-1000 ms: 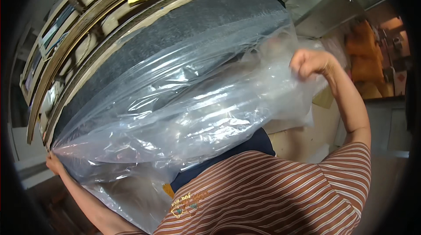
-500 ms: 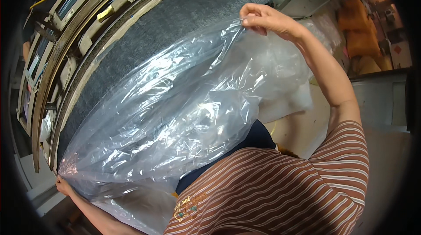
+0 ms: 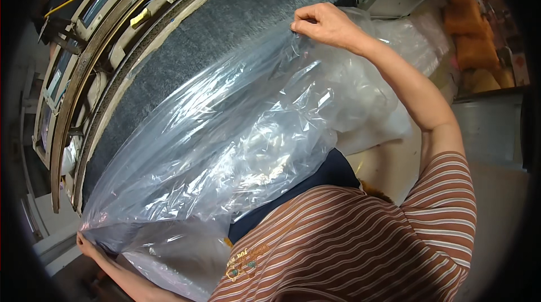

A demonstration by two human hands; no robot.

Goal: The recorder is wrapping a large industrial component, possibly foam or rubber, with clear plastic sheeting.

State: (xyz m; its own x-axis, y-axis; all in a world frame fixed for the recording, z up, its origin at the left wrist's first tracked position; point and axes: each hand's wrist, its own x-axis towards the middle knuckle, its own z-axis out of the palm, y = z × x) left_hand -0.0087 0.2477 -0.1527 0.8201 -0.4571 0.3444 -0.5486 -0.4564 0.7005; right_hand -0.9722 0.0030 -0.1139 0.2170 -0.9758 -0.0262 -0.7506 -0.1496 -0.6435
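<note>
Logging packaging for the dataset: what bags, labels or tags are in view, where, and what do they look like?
Clear plastic bag: large, crinkled, over the grey upholstered panel, pinched by right hand at top and left hand at bottom.
Yellow tag: small, rectangular, on the wooden frame, upper left.
No screens or signs.

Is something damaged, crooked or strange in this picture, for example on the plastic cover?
Nothing stands out. The clear plastic bag is creased but shows no tear. The right hand and left hand pinch its edges over the grey upholstered panel.

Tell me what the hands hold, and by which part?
Both hold the clear plastic bag by its edge: the right hand pinches the upper end, the left hand the lower corner.
</note>
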